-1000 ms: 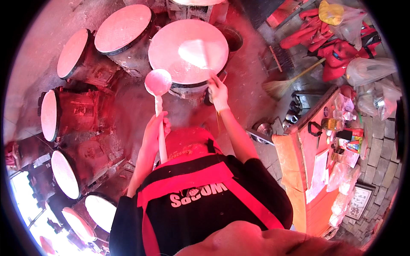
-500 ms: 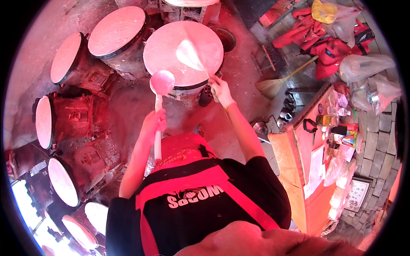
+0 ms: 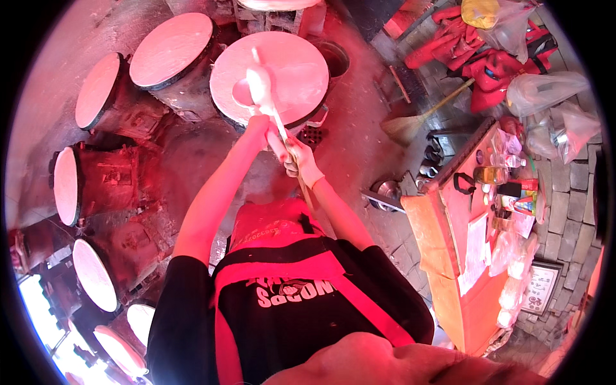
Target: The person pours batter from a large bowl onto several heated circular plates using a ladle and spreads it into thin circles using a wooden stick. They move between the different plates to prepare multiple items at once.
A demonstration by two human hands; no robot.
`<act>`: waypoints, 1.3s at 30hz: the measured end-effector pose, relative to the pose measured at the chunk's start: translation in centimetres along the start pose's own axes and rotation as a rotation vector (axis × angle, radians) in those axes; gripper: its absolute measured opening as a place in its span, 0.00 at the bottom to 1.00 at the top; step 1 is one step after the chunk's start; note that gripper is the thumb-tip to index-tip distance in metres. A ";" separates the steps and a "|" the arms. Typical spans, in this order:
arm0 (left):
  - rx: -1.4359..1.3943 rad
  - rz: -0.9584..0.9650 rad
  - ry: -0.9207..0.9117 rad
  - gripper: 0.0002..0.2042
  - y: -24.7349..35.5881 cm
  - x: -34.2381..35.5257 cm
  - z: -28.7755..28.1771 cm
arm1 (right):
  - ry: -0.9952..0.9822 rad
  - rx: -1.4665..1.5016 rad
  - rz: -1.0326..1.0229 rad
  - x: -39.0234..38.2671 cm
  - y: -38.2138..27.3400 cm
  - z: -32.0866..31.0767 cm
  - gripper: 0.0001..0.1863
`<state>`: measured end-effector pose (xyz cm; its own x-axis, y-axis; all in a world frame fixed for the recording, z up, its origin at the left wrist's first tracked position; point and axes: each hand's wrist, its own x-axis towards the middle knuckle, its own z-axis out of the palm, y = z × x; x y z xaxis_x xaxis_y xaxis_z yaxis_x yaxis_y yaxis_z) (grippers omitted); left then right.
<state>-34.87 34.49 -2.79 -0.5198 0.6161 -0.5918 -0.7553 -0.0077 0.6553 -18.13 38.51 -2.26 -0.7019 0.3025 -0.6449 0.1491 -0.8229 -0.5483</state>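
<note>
In front of me stands a round griddle (image 3: 298, 74) with a pale top and dark rim. My left hand (image 3: 258, 130), at its near edge, is closed round a ladle (image 3: 242, 94); the bowl is over the griddle and the handle end points back toward my right hand. Just behind and to the right, my right hand (image 3: 299, 158) is wrapped round a long thin wooden stick (image 3: 278, 120). A whitish mass (image 3: 259, 85) surrounds the stick's far part, beside the ladle bowl; whether it is batter or a blade I cannot tell.
More round griddles on stoves curve round my left, such as one at the far left (image 3: 172, 50). Behind the middle griddle stands a dark bucket (image 3: 337, 59). To my right are a broom (image 3: 404, 128), an orange-covered table (image 3: 436, 276) with bottles, and bags (image 3: 545, 96).
Both hands have come together at the griddle's near edge. My left hand moved forward and right, bringing the ladle over the griddle; my right hand drew back and left with the stick.
</note>
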 end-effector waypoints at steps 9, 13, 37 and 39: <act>-0.164 -0.385 -0.262 0.05 9.3 -11.7 -2.3 | 0.197 -0.463 -0.566 0.7 -11.4 -5.1 0.19; -0.256 -0.437 -0.231 0.04 9.3 -11.1 -2.6 | 0.228 -1.095 -1.028 3.4 -2.4 -9.0 0.21; -0.553 -0.359 -0.243 0.06 7.0 -16.9 -6.8 | 0.062 -1.612 -0.723 -2.2 -4.4 -4.8 0.24; -0.163 -0.144 0.032 0.06 7.7 -20.1 -3.5 | 0.025 -1.592 -0.772 -2.6 -3.4 -5.5 0.25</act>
<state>-31.64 19.28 12.53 -0.4123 0.5950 -0.6899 -0.8759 -0.0506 0.4798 -12.98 43.19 -1.68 -0.9257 0.3780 -0.0118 0.3001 0.7152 -0.6312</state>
